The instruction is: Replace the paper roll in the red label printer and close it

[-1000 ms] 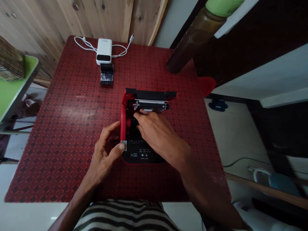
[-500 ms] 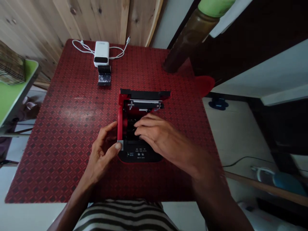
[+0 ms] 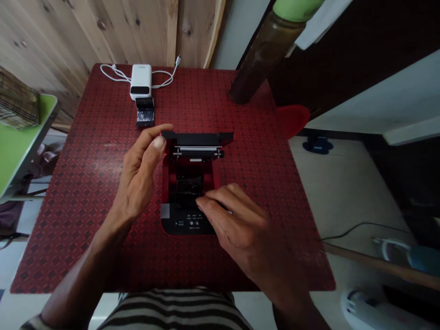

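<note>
Wooden boards [image 3: 123,32] rise behind the table [image 3: 85,220], whose red top has a dark diamond pattern and carries the red and black machine [image 3: 184,219], open, nearest the person. At the machine's raised lid [image 3: 197,138], the left hand [image 3: 139,176] is nearly closed, its thumb on the left corner and its forefinger reaching over the edge. At the machine's front right, the right hand [image 3: 239,222] is half curled, fingertips together over the rim of the well; whether it has hold of anything, I cannot tell. Inside the machine's well lies a dark glossy piece [image 3: 189,184], and a roller [image 3: 201,154] sits beneath the lid. Beyond the machine, to the left, are a black strip [image 3: 145,113] and a white device [image 3: 141,79] with its cable [image 3: 167,82]; beyond it, to the right, stands a brown bottle [image 3: 268,52] with a green cap [image 3: 297,9]
</note>
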Demonstrator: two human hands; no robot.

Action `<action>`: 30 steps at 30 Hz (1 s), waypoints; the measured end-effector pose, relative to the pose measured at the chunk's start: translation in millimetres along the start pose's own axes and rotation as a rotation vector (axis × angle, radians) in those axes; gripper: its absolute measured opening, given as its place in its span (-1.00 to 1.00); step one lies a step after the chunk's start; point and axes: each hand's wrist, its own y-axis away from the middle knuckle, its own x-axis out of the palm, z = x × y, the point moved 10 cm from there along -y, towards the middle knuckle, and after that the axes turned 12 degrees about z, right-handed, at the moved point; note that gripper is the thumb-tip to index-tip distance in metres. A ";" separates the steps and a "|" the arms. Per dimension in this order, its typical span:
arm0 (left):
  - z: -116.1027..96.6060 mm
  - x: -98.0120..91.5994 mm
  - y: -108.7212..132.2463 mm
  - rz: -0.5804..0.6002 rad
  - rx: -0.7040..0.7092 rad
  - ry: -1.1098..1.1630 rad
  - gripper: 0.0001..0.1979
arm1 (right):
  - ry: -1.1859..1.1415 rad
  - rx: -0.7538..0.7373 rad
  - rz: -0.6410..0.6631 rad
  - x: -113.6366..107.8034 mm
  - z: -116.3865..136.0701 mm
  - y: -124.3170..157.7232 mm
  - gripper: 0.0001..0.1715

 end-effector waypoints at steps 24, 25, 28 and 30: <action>48.4 13.9 76.9 0.047 -0.219 0.133 -0.38 | 0.101 0.035 -0.171 6.8 13.5 21.6 -0.75; 47.9 14.8 77.1 0.045 -0.223 0.140 -0.39 | 0.095 0.040 -0.162 7.1 13.1 21.3 -0.76; 46.4 16.6 77.8 0.034 -0.227 0.148 -0.42 | 0.081 0.050 -0.141 8.2 12.4 20.2 -0.77; 46.4 16.5 78.0 0.022 -0.224 0.144 -0.43 | 0.065 0.050 -0.131 9.4 12.1 19.5 -0.76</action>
